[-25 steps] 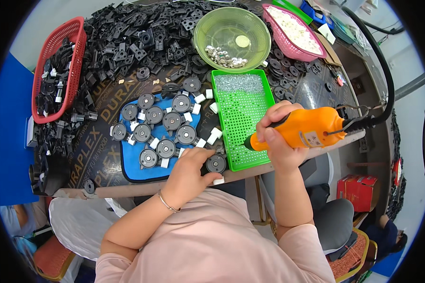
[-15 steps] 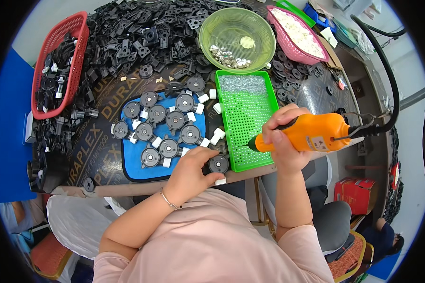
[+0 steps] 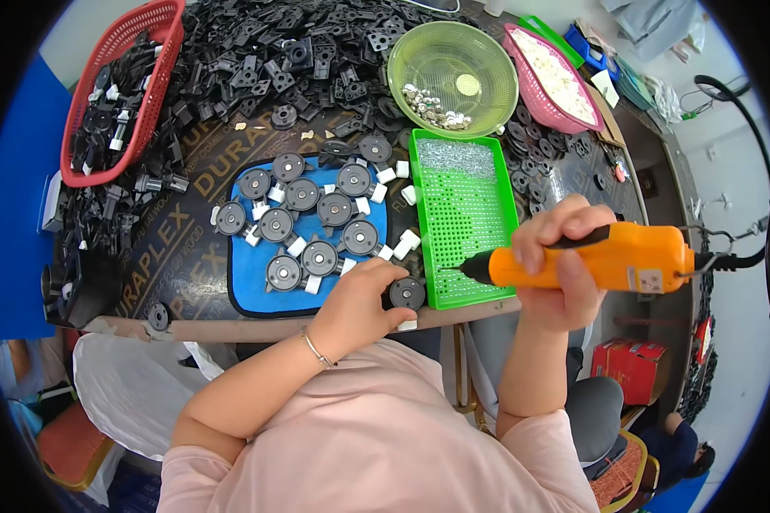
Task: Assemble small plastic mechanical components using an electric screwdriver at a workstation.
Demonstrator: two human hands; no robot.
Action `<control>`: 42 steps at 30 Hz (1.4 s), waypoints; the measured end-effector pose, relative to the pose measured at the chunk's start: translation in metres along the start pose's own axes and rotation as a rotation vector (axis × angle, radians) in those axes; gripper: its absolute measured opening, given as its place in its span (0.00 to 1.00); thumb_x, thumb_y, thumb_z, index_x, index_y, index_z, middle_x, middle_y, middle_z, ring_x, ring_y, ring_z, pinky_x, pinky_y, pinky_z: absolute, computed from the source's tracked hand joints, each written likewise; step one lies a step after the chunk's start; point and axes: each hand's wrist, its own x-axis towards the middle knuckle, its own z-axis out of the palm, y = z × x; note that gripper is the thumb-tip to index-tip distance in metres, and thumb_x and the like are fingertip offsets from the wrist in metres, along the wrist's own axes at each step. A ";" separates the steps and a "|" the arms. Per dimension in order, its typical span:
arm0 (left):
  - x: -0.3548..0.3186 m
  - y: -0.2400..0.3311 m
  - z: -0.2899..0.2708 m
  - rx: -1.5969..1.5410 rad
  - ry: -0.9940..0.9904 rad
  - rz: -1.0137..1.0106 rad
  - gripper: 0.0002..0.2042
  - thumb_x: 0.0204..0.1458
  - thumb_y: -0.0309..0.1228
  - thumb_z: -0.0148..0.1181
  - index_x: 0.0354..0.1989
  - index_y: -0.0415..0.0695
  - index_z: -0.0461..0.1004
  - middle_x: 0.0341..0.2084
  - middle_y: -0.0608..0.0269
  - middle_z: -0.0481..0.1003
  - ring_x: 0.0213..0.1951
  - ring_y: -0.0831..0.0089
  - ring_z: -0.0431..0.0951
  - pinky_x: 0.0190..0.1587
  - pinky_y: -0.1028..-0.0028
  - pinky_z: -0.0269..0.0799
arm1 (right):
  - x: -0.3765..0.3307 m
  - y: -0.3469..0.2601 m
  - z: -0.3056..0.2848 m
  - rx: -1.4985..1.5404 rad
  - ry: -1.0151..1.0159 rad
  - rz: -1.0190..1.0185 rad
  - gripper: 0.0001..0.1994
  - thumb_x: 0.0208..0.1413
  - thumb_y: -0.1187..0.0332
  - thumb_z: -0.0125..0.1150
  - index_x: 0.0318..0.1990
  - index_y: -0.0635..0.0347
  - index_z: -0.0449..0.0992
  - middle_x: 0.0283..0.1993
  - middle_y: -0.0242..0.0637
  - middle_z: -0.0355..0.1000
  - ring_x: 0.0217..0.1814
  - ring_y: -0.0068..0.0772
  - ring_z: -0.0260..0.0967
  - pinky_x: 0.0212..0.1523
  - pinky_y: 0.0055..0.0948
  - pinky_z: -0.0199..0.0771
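Near the table's front edge, my left hand (image 3: 358,309) is closed around a black round wheel-like part (image 3: 407,293) with a white tab, thumb and fingers on its sides. My right hand (image 3: 565,265) grips an orange electric screwdriver (image 3: 629,256), held nearly level. Its black nose and thin bit point left over the near part of a green perforated tray (image 3: 453,301). Small silver screws (image 3: 455,157) lie heaped at the tray's far end. Left of the tray, several similar black round parts (image 3: 319,257) with white tabs rest on a blue mat (image 3: 246,295).
A red basket (image 3: 164,96) of black and white parts stands far left. Loose black parts (image 3: 257,51) are piled at the back. Beyond the tray sit a green colander (image 3: 419,64) with metal pieces and a pink basket (image 3: 535,101) of white pieces. The screwdriver's cord (image 3: 749,128) hangs at right.
The whole view has shifted slightly. My right hand and the screwdriver have moved right and the tool has turned, so its thin bit now shows over the tray. My left hand keeps its hold.
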 end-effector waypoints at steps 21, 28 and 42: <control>0.000 -0.005 0.003 -0.022 0.029 0.074 0.23 0.32 0.29 0.71 0.40 0.38 0.73 0.31 0.53 0.72 0.38 0.55 0.72 0.41 0.66 0.69 | -0.008 0.035 0.037 -0.169 -0.211 0.121 0.11 0.45 0.75 0.64 0.32 0.63 0.65 0.29 0.38 0.64 0.21 0.26 0.63 0.23 0.23 0.66; 0.000 -0.002 0.006 -0.021 0.051 0.094 0.22 0.33 0.29 0.71 0.40 0.37 0.73 0.29 0.54 0.71 0.36 0.56 0.72 0.39 0.66 0.69 | 0.002 0.030 0.032 -0.134 -0.279 0.076 0.12 0.44 0.74 0.65 0.32 0.63 0.66 0.29 0.39 0.64 0.23 0.28 0.64 0.24 0.23 0.67; -0.001 0.000 0.005 -0.020 0.038 0.013 0.22 0.32 0.30 0.71 0.39 0.36 0.74 0.30 0.54 0.72 0.33 0.59 0.73 0.35 0.68 0.70 | -0.008 0.032 -0.011 -0.181 0.088 0.091 0.12 0.42 0.80 0.58 0.35 0.66 0.65 0.32 0.43 0.63 0.21 0.28 0.63 0.24 0.23 0.67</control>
